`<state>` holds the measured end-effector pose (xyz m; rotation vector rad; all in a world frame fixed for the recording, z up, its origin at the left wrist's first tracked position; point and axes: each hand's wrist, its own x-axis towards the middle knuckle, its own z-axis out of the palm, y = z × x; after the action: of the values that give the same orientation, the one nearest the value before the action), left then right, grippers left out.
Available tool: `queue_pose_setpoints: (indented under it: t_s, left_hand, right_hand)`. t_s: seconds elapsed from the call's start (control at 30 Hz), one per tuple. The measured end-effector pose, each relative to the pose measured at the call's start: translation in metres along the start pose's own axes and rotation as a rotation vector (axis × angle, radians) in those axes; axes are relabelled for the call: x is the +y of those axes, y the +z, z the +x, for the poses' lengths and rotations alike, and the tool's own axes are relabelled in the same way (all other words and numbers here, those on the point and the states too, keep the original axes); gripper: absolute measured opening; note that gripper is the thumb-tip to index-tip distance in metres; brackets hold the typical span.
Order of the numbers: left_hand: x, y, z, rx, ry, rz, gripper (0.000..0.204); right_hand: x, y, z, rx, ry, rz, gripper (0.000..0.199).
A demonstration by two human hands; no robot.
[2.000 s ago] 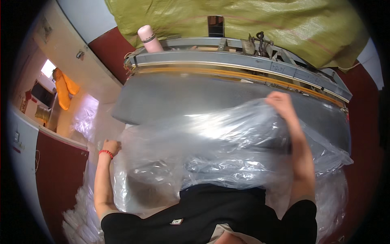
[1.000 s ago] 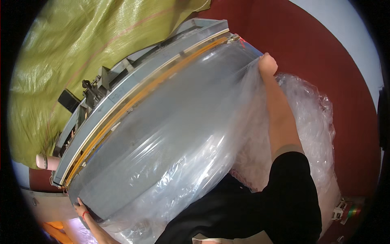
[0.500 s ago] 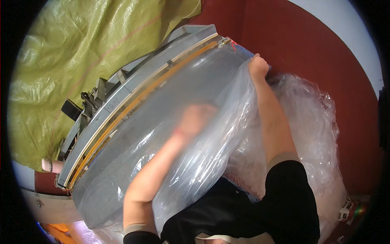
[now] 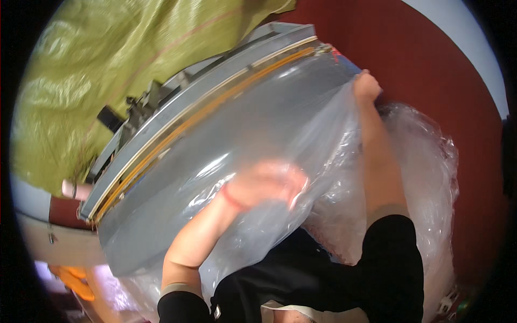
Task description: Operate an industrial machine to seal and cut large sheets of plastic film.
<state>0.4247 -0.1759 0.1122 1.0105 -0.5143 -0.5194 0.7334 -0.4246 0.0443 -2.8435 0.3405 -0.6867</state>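
Observation:
Clear plastic film (image 4: 344, 145) lies in a wrinkled sheet across a smooth grey tabletop (image 4: 237, 129). At the far right corner of the table my right hand (image 4: 367, 86) is closed on the film's edge and holds it taut. My left hand (image 4: 269, 185), a red band at its wrist, is over the film near the table's front edge. Motion smears its fingers, so whether they grip the film cannot be made out. Along the far edge runs a long grey metal bar (image 4: 215, 81) with an orange strip (image 4: 199, 116) beside it.
A large heap of clear plastic (image 4: 420, 172) lies to my right. Yellow-green woven sheeting (image 4: 107, 70) covers the area behind the bar, where a black box-like part (image 4: 110, 118) sticks up. A pink roller end (image 4: 75, 189) juts out at left. Orange items (image 4: 75, 281) lie lower left.
My left hand has moved toward me and slightly right over the film. My right hand still holds the film at the corner. The whole view has shifted a little.

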Motion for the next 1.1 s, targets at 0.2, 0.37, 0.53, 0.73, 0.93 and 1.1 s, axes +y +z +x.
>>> queue_pose_setpoints:
  t_s: [0.2, 0.37, 0.53, 0.73, 0.93, 1.1]
  left_hand:
    - [0.045, 0.019, -0.202, 0.331, 0.806, 0.077, 0.013]
    - [0.038, 0.039, -0.325, 1.284, 0.828, -0.020, 0.071]
    - [-0.034, 0.056, -0.370, 1.653, 0.168, 0.050, 0.021]
    - [-0.086, 0.089, -0.385, 1.712, -0.145, -0.134, 0.008]
    - [-0.024, 0.060, -0.364, 1.951, -0.151, 1.433, 0.015]
    - [0.011, -0.002, -0.350, 1.516, -0.347, 1.971, 0.033]
  right_hand:
    - [-0.003, -0.014, -0.009, -0.071, -0.020, -0.019, 0.026]
    - [-0.006, -0.001, -0.011, -0.036, -0.039, 0.004, 0.029]
    - [0.016, 0.012, 0.005, -0.019, -0.086, -0.015, 0.029]
    - [0.003, 0.013, 0.002, -0.070, -0.057, -0.057, 0.031]
    - [0.010, 0.010, 0.003, -0.075, -0.059, -0.058, 0.032]
    - [0.016, 0.019, 0.009, -0.067, -0.041, -0.006, 0.033]
